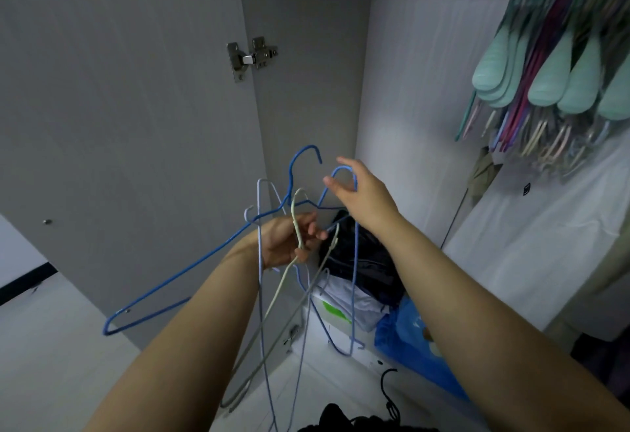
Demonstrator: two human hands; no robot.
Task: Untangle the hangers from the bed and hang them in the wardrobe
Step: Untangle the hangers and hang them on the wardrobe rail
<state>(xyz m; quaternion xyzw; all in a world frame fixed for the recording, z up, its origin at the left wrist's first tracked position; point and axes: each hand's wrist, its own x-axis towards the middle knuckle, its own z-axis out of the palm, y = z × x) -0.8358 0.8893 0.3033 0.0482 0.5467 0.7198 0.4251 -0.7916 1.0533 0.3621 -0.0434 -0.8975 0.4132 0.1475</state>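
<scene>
Fingers [308, 227] of left hand [286, 244] clamped on tangled hangers [293, 213]; right hand [361, 193] fingers apart beside blue hook [344, 169].

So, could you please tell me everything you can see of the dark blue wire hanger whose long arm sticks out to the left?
The dark blue wire hanger looks like thin coated metal wire. Its hook curves at the top, free of the rod, in front of the grey wardrobe door. One long arm slopes down-left to a rounded corner. It crosses the other hangers in the bundle that the left hand grips; the right hand reaches towards another blue hook beside it.
</scene>
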